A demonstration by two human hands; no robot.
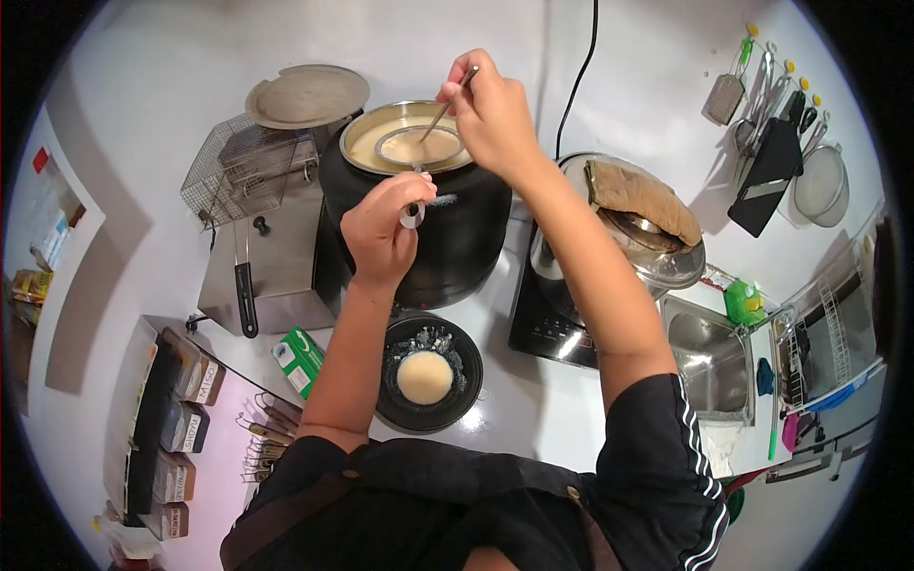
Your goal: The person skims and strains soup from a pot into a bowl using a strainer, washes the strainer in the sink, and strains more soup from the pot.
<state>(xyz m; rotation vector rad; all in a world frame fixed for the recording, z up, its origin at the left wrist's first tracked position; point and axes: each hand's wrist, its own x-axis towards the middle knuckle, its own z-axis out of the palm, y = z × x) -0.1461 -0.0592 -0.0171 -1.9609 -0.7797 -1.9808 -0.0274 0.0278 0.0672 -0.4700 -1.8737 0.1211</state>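
Two hands are showing as I am watching remotely. The left hand, fingers curled tight, is gripping a strainer, its round end sitting just beyond over a black pot. The right hand is pinching a thin utensil, slanting below it into the strainer.

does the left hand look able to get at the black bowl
Probably yes: nothing covers the nearby black bowl, though the left hand would first need to release the strainer's handle.
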